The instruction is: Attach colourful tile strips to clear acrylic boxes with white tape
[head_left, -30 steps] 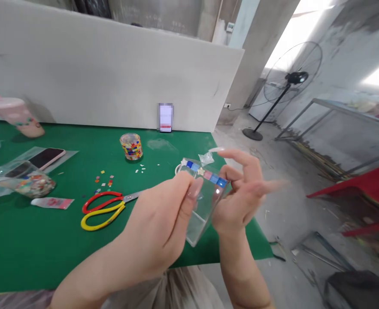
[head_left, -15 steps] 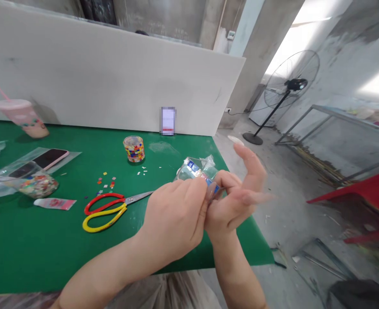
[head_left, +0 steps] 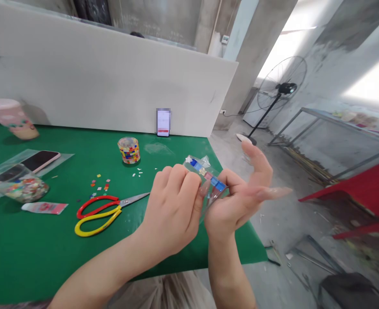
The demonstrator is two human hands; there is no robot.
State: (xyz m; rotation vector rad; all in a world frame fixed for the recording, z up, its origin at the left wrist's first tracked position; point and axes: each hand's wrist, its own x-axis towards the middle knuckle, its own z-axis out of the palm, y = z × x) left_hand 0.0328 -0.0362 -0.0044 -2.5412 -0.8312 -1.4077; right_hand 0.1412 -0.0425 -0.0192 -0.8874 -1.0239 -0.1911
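Note:
Both my hands hold a clear glass container [head_left: 212, 194] with a row of small coloured mosaic tiles [head_left: 205, 172] along its rim: blue, a star, pink, blue. My left hand [head_left: 173, 210] is curled round its near side, fingers closed, thumb tip pressing by the tiles. My right hand [head_left: 244, 193] supports it from the far side, thumb and lower fingers on the glass while the index and middle fingers stick out straight. The hands hover over the right end of the green table [head_left: 31, 253].
Red-and-yellow scissors [head_left: 95, 210] lie left of my hands. Loose tiles [head_left: 101, 185], a tile-covered jar [head_left: 129, 150], a glue tube [head_left: 44, 207], a bag of tiles [head_left: 23, 189], two phones [head_left: 39, 159], a pink drink cup [head_left: 12, 118] and a propped phone [head_left: 163, 122] are there. A fan [head_left: 281, 88] and red chair [head_left: 363, 197] stand right.
The glass container was tilted down behind my left hand and is now raised again, so the tile row shows. My left hand's fingers have curled more tightly over it.

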